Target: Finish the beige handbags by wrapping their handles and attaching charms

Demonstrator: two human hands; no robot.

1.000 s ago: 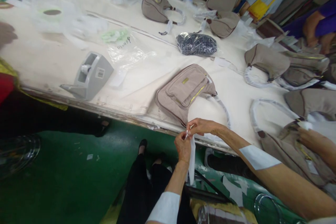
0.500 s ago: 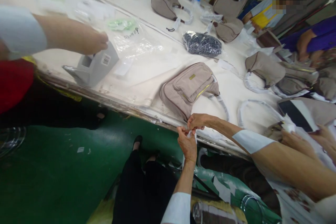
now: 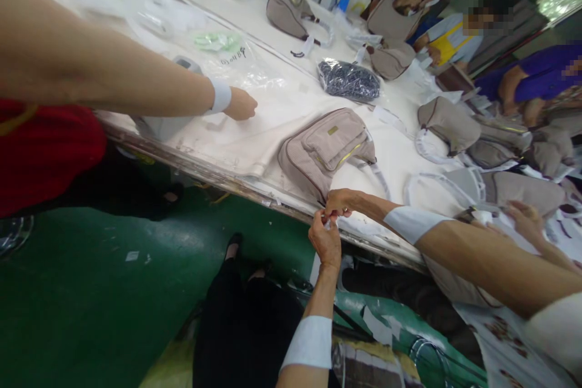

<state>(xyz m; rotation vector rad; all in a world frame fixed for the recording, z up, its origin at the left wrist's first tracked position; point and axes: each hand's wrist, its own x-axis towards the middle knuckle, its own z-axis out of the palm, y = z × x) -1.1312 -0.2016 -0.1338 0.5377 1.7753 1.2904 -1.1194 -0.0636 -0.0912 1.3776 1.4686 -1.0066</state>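
A taupe bag (image 3: 321, 145) with a small tag and a yellow-edged zip lies at the table's front edge, its wrapped strap curving to the right. At its lower corner my left hand (image 3: 326, 239) and my right hand (image 3: 341, 203) meet, both with fingers pinched. Something small and white shows between them; it is mostly covered by the fingers, and I cannot make out what it is. White cuffs cover both of my forearms.
A co-worker's arm (image 3: 218, 100) reaches over the table (image 3: 240, 154) from the left. Beyond the bag lies a plastic-wrapped dark bundle (image 3: 350, 79). More taupe bags (image 3: 448, 124) and a co-worker's hands (image 3: 522, 221) are at the right. Other people stand behind.
The co-worker's arm at the left has stretched further right, away from the grey box. My hands have stayed together at the bag's corner, slightly shifted. The co-worker's hands at the right have moved.
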